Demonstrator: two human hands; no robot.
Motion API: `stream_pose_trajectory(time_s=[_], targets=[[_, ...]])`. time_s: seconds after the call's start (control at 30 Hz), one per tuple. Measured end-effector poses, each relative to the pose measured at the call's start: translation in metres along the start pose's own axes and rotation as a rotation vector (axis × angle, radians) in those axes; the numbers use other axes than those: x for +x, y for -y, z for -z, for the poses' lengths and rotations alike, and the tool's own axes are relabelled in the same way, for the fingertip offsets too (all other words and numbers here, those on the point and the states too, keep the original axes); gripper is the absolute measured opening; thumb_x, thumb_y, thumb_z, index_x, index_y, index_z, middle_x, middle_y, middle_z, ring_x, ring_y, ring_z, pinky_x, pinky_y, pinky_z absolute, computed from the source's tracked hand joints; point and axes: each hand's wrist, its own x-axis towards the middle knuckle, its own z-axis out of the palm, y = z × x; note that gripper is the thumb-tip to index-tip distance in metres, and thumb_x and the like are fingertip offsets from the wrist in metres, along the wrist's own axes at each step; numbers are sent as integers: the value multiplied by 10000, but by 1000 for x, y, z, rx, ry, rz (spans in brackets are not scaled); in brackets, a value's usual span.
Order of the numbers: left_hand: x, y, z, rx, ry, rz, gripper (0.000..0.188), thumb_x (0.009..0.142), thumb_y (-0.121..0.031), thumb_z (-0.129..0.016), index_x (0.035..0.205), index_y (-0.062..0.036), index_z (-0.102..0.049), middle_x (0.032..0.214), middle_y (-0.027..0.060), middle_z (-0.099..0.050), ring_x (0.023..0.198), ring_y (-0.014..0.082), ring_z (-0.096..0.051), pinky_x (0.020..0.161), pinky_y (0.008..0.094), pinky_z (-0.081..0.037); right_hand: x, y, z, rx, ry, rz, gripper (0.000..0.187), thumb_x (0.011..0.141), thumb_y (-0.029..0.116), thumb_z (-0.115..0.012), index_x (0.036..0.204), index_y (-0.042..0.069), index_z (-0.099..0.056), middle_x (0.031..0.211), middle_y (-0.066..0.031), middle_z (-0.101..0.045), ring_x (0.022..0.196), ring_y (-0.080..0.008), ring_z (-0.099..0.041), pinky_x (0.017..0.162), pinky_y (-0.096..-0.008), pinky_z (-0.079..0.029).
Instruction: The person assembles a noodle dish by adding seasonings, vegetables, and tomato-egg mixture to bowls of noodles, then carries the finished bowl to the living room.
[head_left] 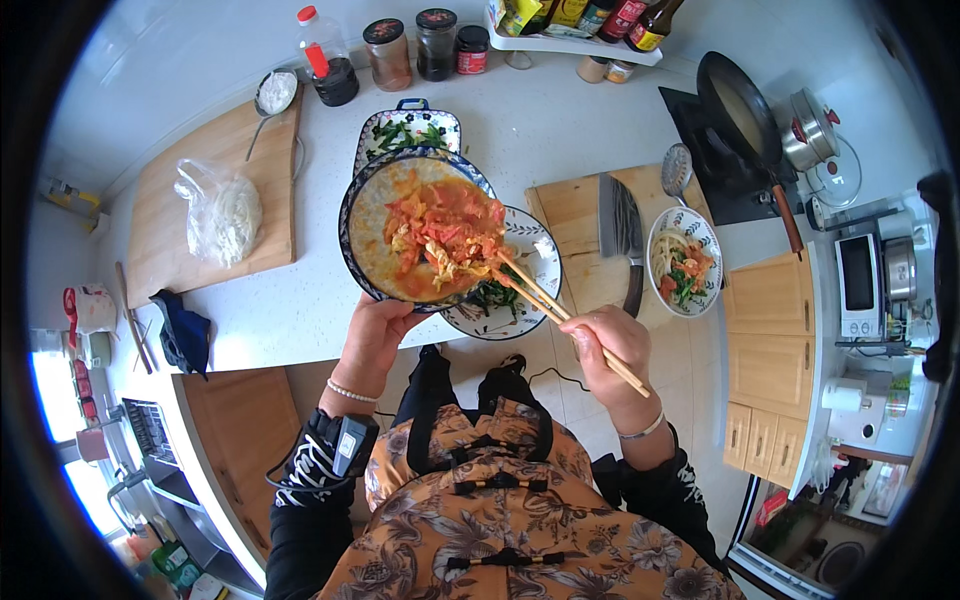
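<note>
My left hand (378, 335) is closed on the near rim of a blue-edged bowl (372, 232), which is held tilted over the counter. Inside lies a tomato and egg mixture (440, 228) in reddish sauce. With a pair of wooden chopsticks (545, 300), my right hand (610, 352) reaches to the right side of that mixture. Below the bowl, and partly hidden by it, stands a leaf-patterned white plate (540, 262) with dark greens on it. Behind the bowl is a patterned dish (366, 150) holding chopped greens.
A cleaver (622, 235) lies on a cutting board (575, 215) to the right. Beside it is a bowl of noodles, tomato and greens (685, 268). A wok (738, 105) sits on the black stove. At left, a bag of noodles (228, 218) rests on a large board (165, 235).
</note>
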Motion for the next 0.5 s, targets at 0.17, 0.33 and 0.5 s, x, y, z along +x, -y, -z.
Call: stream_pose_trajectory(time_s=[0.17, 0.33, 0.5], targets=[[-7, 0, -3, 23, -2, 48, 486, 748, 99, -400, 1234, 104, -396, 1207, 228, -520, 1080, 333, -565, 897, 414, -524, 4, 6, -9, 16, -28, 95, 73, 761, -22, -623, 803, 37, -620, 674, -82, -592, 576, -232, -570, 506, -307, -446], [-2, -6, 1, 35, 25, 64, 477, 760, 92, -408, 1236, 78, -409, 1193, 204, -537, 1059, 315, -580, 890, 398, -526, 15, -1, -29, -28, -67, 88, 29, 785, 10, -622, 790, 36, -610, 679, -79, -591, 585, -238, -566, 517, -322, -450], [10, -8, 7, 50, 75, 76, 476, 760, 92, -412, 1236, 64, -427, 1184, 190, -551, 1053, 304, -586, 889, 390, -524, 5, 3, -19, -96, -77, -17, 89, 814, 29, -580, 734, 46, -618, 657, -80, -579, 565, -245, -545, 515, -332, -433]])
